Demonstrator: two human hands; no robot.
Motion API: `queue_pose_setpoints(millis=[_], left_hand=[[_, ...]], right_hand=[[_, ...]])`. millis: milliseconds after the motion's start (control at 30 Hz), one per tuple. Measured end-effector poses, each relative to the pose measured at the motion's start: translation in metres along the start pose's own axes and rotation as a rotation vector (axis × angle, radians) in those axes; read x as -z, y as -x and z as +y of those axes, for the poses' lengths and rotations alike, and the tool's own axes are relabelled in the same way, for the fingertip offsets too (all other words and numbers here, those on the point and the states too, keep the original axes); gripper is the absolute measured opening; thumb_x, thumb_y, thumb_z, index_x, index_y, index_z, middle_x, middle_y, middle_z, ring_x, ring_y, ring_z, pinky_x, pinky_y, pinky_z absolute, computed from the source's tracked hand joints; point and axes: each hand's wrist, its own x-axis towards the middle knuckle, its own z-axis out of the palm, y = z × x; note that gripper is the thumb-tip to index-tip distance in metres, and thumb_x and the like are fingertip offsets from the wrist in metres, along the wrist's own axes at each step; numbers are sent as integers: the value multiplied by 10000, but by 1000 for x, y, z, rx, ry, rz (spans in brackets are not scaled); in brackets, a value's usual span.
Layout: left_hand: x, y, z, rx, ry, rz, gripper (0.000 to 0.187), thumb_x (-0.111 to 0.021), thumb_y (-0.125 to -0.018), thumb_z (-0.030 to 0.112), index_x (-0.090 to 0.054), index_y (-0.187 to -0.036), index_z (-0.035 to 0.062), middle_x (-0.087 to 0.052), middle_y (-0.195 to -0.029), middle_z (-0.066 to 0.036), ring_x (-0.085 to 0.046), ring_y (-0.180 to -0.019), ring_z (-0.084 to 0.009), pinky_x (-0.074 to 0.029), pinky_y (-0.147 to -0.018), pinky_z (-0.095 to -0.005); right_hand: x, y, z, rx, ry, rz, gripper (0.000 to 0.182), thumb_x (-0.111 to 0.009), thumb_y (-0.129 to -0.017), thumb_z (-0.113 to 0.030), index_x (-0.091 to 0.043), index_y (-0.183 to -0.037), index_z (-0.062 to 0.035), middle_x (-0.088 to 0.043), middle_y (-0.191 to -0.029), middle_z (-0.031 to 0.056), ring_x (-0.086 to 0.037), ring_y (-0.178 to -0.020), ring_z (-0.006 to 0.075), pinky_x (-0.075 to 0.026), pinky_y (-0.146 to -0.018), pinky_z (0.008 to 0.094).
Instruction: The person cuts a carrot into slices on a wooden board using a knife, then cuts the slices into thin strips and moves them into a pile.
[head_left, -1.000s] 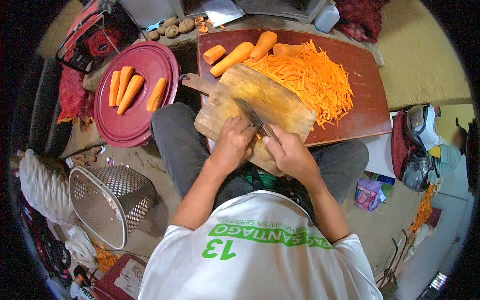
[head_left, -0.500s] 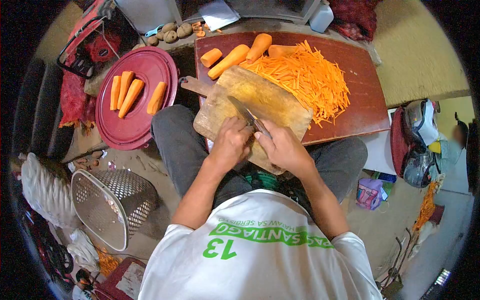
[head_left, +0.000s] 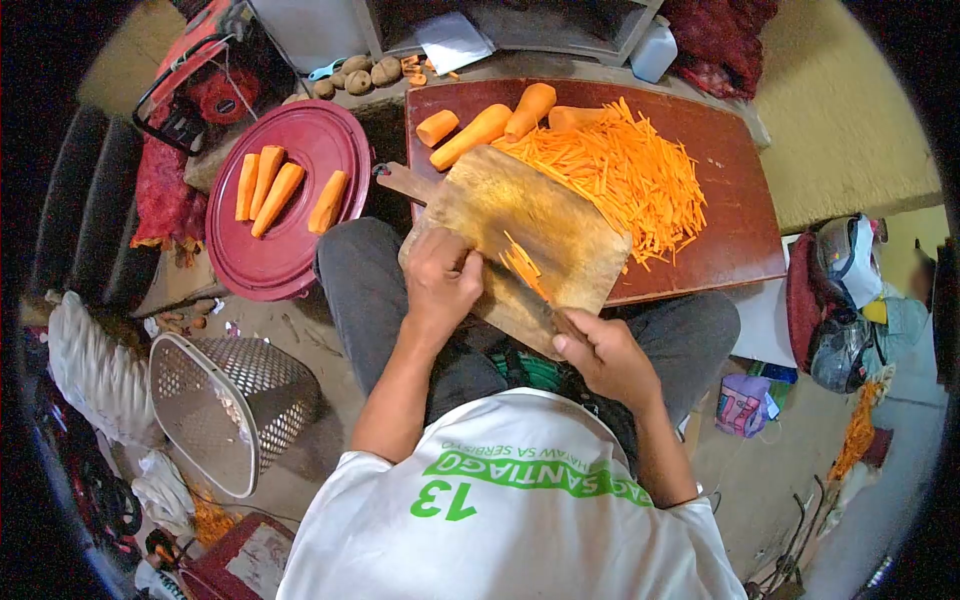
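"Two bare hands, both at the cutting board (head_left: pixel 480 200). State?"

"Right hand (head_left: pixel 608 358): closed round the handle of the knife (head_left: pixel 570 325), blade blurred. Left hand (head_left: pixel 438 275): fingers curled at the board's left side; whether it grips anything, cannot tell."

"Material?"

"A few carrot strips (head_left: pixel 521 264) on the board, beside the blade. Judged light, bendable, easily snapped; best gathered loosely from the sides, fingertips off the edge."

"Further out?"

"On the counter (head_left: pixel 740 240), a shredded heap (head_left: pixel 650 190) beyond the board, with larger carrot pieces (head_left: pixel 472 137) beside it. Heap should slump if pinched; scoop from beneath."

"And the peeled carrots (head_left: pixel 277 200)?"

"On the red lid (head_left: pixel 240 258), left of the counter. Probably stiff, modest in weight, slick when damp (surface moisture unmeasured). Hold round the thick end; the taper may slip."
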Motion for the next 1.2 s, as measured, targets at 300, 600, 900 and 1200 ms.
queue_pose_setpoints(millis=[300,600,900,1200], left_hand=[[-5,7,-3,-57,-175,-160,117,-766,-748,7,-721,-855,4,-640,-851,-165,-647,-859,-392,-512,-799,-501],[-8,10,-8,-81,-195,-211,157,-766,-768,22,-735,-922,24,-620,-914,-148,-616,-897,-382,-482,-821,-498],[-13,11,-6,-68,-235,-232,218,-790,-769,68,-728,-977,53,-601,-982,-137,-604,-963,-359,-444,-859,-492],[-15,8,-1,-56,-290,-268,219,-785,-759,69,-701,-961,57,-564,-944,-128,-587,-949,-343,-406,-820,-483]], right_hand=[[38,-31,26,18,283,-11,300,-710,-994,-221,-691,-1195,0,-670,-827,255,-673,-722,394,-545,-705,440],[99,-115,46,49,441,-25,368,-680,-1031,-254,-708,-1309,-16,-754,-1054,261,-756,-958,379,-580,-867,445],[133,-155,40,169,492,142,272,-672,-1048,-243,-710,-1167,-1,-714,-913,229,-702,-803,382,-544,-762,474],[99,-46,20,44,253,355,358,-679,-1024,-209,-708,-1278,42,-773,-1153,250,-767,-1090,387,-592,-926,427]])
